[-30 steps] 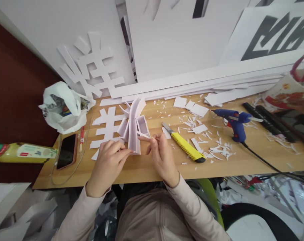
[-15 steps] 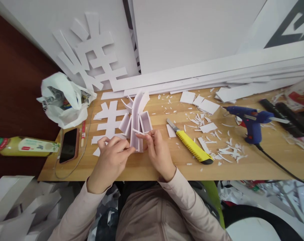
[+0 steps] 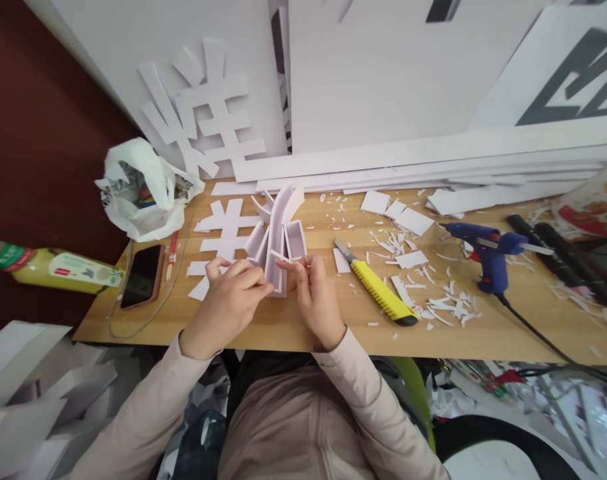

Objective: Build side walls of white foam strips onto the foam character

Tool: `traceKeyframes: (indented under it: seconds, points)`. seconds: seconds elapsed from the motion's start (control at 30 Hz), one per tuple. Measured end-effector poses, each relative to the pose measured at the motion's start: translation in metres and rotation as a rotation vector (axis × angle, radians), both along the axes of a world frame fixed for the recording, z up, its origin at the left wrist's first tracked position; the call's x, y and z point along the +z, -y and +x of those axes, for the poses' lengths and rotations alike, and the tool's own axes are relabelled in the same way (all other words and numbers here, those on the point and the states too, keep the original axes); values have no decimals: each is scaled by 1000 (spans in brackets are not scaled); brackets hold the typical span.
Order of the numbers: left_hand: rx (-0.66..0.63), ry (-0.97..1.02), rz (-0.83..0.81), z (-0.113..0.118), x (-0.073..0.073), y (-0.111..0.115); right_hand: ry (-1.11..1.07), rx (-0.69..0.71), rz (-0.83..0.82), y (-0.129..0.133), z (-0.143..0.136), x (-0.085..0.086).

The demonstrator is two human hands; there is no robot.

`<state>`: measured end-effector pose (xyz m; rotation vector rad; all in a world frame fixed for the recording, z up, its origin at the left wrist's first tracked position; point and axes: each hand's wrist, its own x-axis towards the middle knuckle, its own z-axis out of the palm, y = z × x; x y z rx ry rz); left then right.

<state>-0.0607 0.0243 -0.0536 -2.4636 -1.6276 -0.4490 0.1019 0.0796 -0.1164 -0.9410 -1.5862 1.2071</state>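
A white foam-board character shape with raised side walls (image 3: pixel 279 223) lies on the wooden table in front of me. At its near end my left hand (image 3: pixel 232 301) is closed, thumb and index finger pinched at the wall; whatever lies between the fingertips is hidden. My right hand (image 3: pixel 317 299) pinches a thin white foam strip (image 3: pixel 282 257), which lies slantwise across the shape. A flat white foam cutout (image 3: pixel 228 230) rests to the left, partly covered by my left hand. To the right lies a yellow utility knife (image 3: pixel 381 290) with its blade out.
A blue hot glue gun (image 3: pixel 491 250) with its cord lies at the right, past foam scraps (image 3: pixel 448 303). On the left are a phone (image 3: pixel 142 277), a bottle (image 3: pixel 58 267) and a white plastic bag (image 3: pixel 148 190). Foam boards (image 3: pixel 393 80) lean at the back.
The camera view has shifted slightly, so everything sits a little differently in the picture. Both hands stay at the near end of the shape, the right one still pinching the strip.
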Motion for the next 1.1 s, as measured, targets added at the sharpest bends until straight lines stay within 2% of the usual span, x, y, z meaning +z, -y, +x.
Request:
traceKeyframes:
  seconds: [0.17, 0.3, 0.47, 0.67, 0.77, 0.83, 0.93, 1.1]
  points:
    - [46, 42, -77, -4, 0, 1, -21, 12, 21, 1, -2, -8]
    - [63, 13, -196, -3, 1, -8, -90, 9, 65, 0, -4, -10]
    - [56, -73, -250, 3, 13, -14, -156, -23, 150, -5, -7, -16]
    - [159, -7, -116, 1, 43, 3, -213, -31, 170, -10, -10, -24]
    - [243, 6, -22, -3, 51, 18, -206, -33, 201, -10, -10, -24]
    - [274, 20, 27, -5, 50, 27, -204, -37, 214, -10, -10, -25]
    - [259, 69, 22, -5, 38, 35, -201, -42, 224, -11, -10, -27]
    - [156, 142, -94, 1, 15, 22, -203, -36, 225, -14, -11, -30]
